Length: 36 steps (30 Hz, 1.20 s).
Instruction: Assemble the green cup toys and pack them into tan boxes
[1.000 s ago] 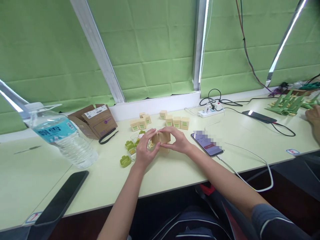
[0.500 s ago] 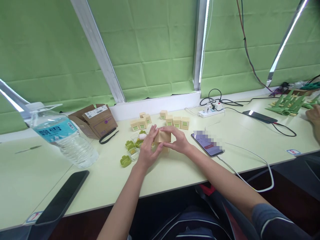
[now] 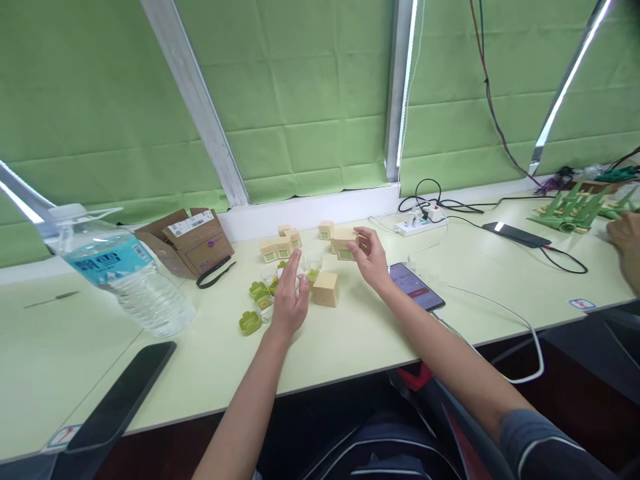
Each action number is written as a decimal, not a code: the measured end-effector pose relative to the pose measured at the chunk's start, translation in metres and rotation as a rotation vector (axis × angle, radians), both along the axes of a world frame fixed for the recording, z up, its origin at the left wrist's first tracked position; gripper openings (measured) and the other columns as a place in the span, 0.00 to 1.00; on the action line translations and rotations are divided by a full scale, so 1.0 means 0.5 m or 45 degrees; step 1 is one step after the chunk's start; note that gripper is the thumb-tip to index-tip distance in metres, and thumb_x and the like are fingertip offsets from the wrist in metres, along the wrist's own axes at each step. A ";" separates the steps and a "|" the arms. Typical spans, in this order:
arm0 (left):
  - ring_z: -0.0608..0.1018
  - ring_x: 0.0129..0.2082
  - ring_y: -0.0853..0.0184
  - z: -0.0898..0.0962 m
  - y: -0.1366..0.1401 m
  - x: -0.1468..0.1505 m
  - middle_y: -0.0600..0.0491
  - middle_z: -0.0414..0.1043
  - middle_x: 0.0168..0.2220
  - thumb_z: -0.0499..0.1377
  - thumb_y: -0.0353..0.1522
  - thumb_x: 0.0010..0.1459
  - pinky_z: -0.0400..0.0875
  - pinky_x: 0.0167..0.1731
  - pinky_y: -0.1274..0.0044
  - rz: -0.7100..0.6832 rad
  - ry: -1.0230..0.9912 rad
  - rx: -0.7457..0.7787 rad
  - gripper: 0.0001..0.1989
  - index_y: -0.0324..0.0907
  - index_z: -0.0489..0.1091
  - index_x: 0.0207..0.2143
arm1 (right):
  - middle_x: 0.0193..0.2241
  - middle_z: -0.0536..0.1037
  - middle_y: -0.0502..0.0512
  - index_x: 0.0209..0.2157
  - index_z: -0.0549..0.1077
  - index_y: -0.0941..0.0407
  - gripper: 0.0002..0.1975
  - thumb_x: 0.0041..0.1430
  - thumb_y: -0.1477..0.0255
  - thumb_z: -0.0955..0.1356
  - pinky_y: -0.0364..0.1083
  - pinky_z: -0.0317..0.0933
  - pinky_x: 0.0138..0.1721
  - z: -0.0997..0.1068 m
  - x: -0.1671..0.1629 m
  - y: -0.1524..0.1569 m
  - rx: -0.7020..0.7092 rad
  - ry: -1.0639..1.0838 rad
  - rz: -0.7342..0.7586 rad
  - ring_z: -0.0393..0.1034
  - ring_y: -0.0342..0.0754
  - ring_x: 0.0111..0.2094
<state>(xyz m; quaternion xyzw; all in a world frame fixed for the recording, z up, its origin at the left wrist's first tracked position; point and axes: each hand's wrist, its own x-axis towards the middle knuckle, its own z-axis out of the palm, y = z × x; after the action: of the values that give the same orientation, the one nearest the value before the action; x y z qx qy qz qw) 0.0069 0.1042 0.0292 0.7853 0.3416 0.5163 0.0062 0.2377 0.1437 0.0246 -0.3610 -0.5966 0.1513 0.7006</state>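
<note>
My right hand has thumb and fingers around the right end of a small tan box at the row of similar boxes, partly hiding them. Whether that box rests on the table or hangs just above it, I cannot tell. My left hand holds nothing; its fingers are stretched out and the thumb is apart. Just right of it, another tan box sits on the table. Left of that hand lie green flower-shaped cups and clear plastic pieces.
More tan boxes stand near the wall. Around them are an open cardboard carton, a water bottle, a dark phone, a lit phone on a white cable, and a power strip. Another person's hand is at far right.
Both hands were together on a tan box in front of me. My right hand has carried it back and right to the row. My left hand has let go, uncovering the other box.
</note>
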 end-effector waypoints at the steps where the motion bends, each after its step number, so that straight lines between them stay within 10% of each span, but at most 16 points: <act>1: 0.63 0.69 0.59 0.000 0.000 0.000 0.45 0.59 0.69 0.48 0.36 0.72 0.60 0.68 0.64 0.002 0.002 -0.003 0.27 0.45 0.52 0.70 | 0.50 0.75 0.61 0.54 0.66 0.53 0.22 0.64 0.57 0.68 0.52 0.70 0.51 -0.007 0.003 0.009 -0.050 0.022 0.041 0.74 0.51 0.47; 11: 0.64 0.69 0.59 0.000 0.002 -0.003 0.45 0.60 0.68 0.47 0.36 0.72 0.60 0.67 0.63 0.027 0.030 -0.045 0.26 0.44 0.54 0.69 | 0.46 0.76 0.58 0.46 0.67 0.54 0.15 0.59 0.62 0.68 0.51 0.68 0.48 -0.096 0.017 0.081 -0.436 -0.153 0.163 0.73 0.51 0.48; 19: 0.63 0.69 0.61 -0.001 0.005 -0.003 0.47 0.61 0.68 0.47 0.35 0.72 0.59 0.68 0.63 0.002 0.079 -0.052 0.24 0.46 0.56 0.68 | 0.51 0.75 0.61 0.51 0.72 0.54 0.23 0.53 0.67 0.71 0.53 0.67 0.49 -0.088 0.020 0.069 -0.449 -0.318 -0.050 0.71 0.53 0.47; 27: 0.72 0.62 0.61 -0.003 0.008 -0.003 0.48 0.72 0.60 0.48 0.34 0.71 0.66 0.64 0.62 -0.027 0.116 -0.080 0.18 0.45 0.70 0.58 | 0.23 0.75 0.51 0.29 0.76 0.57 0.19 0.66 0.62 0.60 0.44 0.61 0.33 -0.062 0.020 0.038 -0.701 -0.569 0.058 0.69 0.47 0.28; 36: 0.77 0.54 0.59 -0.016 0.018 0.000 0.48 0.79 0.50 0.51 0.33 0.68 0.71 0.58 0.59 -0.064 0.264 -0.179 0.15 0.44 0.77 0.46 | 0.39 0.83 0.53 0.60 0.72 0.48 0.23 0.65 0.65 0.64 0.46 0.62 0.41 -0.054 0.005 0.022 -0.840 -1.163 -0.032 0.76 0.53 0.41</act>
<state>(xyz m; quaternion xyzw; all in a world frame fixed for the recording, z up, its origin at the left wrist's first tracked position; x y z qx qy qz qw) 0.0066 0.1131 0.0212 0.8405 0.3559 0.4067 0.0389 0.2400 0.1546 -0.0027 -0.5969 -0.7560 0.1500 0.2229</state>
